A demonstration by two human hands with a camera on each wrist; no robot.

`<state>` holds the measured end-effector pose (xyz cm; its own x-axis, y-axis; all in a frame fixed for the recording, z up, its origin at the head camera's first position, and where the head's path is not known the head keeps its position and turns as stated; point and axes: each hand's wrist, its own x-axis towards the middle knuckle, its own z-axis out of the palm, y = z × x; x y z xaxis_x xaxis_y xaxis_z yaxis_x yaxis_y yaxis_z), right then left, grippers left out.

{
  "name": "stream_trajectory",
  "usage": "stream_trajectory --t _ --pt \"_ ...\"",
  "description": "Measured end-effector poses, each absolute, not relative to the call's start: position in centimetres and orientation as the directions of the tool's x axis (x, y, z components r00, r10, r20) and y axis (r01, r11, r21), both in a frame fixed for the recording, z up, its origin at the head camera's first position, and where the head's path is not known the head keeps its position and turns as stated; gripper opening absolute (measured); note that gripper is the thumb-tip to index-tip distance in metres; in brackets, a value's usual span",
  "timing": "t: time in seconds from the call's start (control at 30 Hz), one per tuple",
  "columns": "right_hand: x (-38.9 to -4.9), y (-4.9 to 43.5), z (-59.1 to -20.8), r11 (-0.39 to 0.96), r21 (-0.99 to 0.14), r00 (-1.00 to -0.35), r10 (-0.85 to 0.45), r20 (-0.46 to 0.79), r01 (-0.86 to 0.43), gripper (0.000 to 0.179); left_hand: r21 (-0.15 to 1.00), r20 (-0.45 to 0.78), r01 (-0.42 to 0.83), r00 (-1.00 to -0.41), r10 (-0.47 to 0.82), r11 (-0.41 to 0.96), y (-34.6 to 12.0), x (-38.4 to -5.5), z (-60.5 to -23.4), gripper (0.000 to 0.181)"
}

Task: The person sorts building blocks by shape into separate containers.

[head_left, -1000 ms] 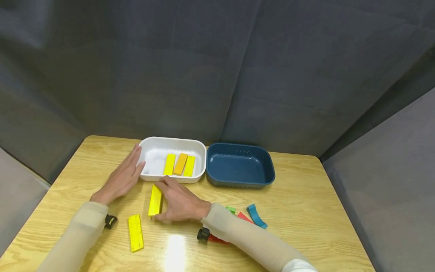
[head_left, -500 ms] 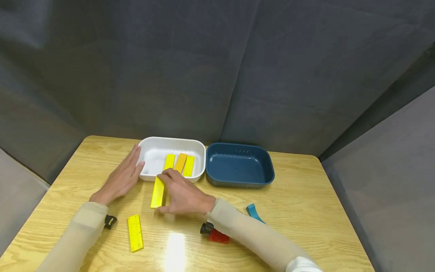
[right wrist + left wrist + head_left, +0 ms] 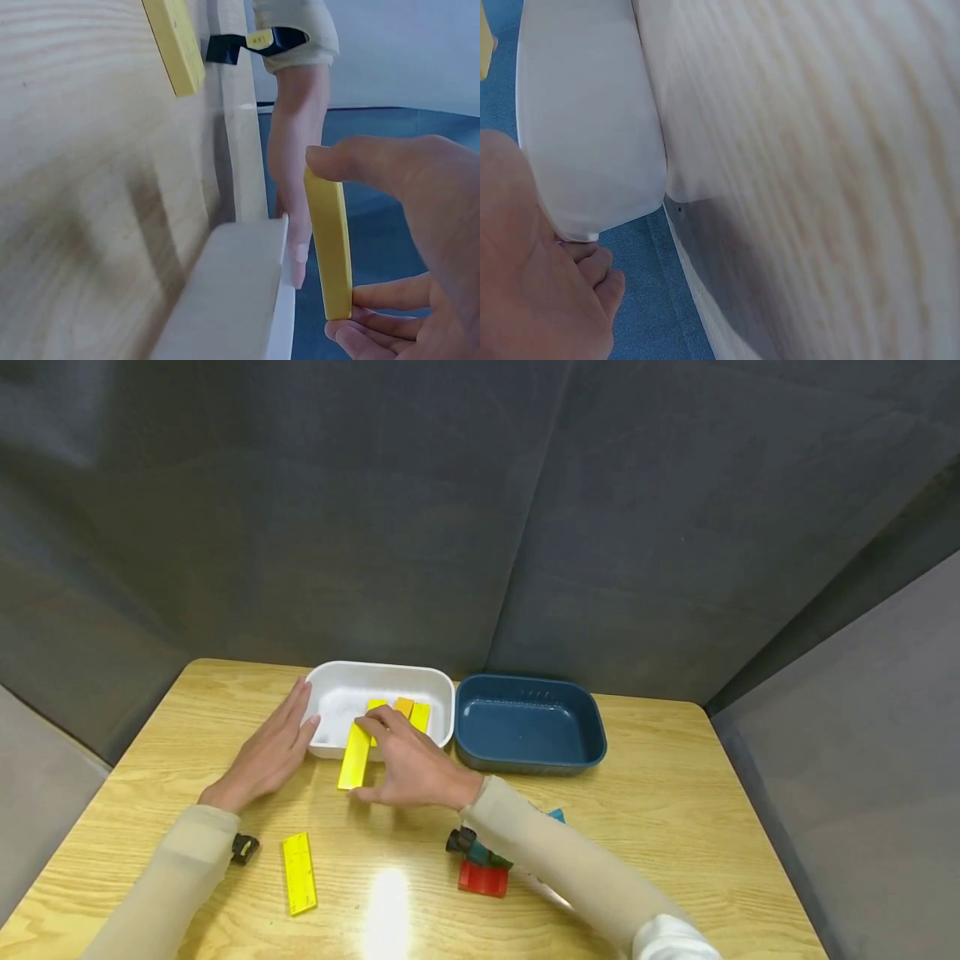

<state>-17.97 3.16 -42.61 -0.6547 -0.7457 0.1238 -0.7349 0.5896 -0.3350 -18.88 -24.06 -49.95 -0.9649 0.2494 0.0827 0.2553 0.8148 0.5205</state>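
right hand (image 3: 414, 766) holds block (image 3: 354, 758) above table (image 3: 660, 843), backdrop (image 3: 360, 543) behind.

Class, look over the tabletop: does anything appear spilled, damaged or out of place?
Nothing stands out: the white tray and blue tray sit upright side by side, the yellow block in the right hand shows no visible damage, and no spill shows.

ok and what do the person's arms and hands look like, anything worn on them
The left hand and right hand are bare, without gloves. The left sleeve and right sleeve are plain beige; white cloth shows beyond the right one. Each wrist wears a small black device; the left one's strap has a yellow label, print too small to read.
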Motion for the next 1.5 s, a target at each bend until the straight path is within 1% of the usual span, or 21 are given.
stream_trajectory --t 0.17,0.33,0.47,0.7,1.13,1.5 --pt "-19.3 3.1 -42.1 0.602 -0.324 -0.667 -0.732 0.14 -0.73 0.091 0.524 0.081 0.252 -0.966 0.247 0.814 -24.0 -18.9 -50.0 0.07" --pt "-21.1 2.8 -42.1 0.62 -0.343 -0.693 -0.705 0.152 -0.706 0.09 0.524 0.083 0.252 -0.966 0.246 0.814 -24.0 -19.0 -49.9 0.07" --pt "-22.4 2.2 -42.3 0.626 -0.345 -0.7 -0.699 0.149 -0.699 0.09 0.526 0.083 0.252 -0.966 0.245 0.813 -24.0 -19.1 -50.0 0.07" --pt "-24.0 1.5 -42.7 0.632 -0.353 -0.703 -0.701 0.121 -0.69 0.091 0.531 0.074 0.248 -0.966 0.247 0.81 -23.9 -18.9 -50.0 0.071" --pt "-26.2 0.0 -43.9 0.692 -0.35 -0.748 -0.662 0.039 -0.631 0.092 0.519 0.074 0.252 -0.965 0.251 0.817 -23.8 -18.7 -49.9 0.07" --pt "-27.3 -0.9 -45.1 0.697 -0.352 -0.745 -0.667 -0.001 -0.624 0.091 0.519 0.073 0.252 -0.965 0.251 0.817 -24.0 -18.6 -49.7 0.069"
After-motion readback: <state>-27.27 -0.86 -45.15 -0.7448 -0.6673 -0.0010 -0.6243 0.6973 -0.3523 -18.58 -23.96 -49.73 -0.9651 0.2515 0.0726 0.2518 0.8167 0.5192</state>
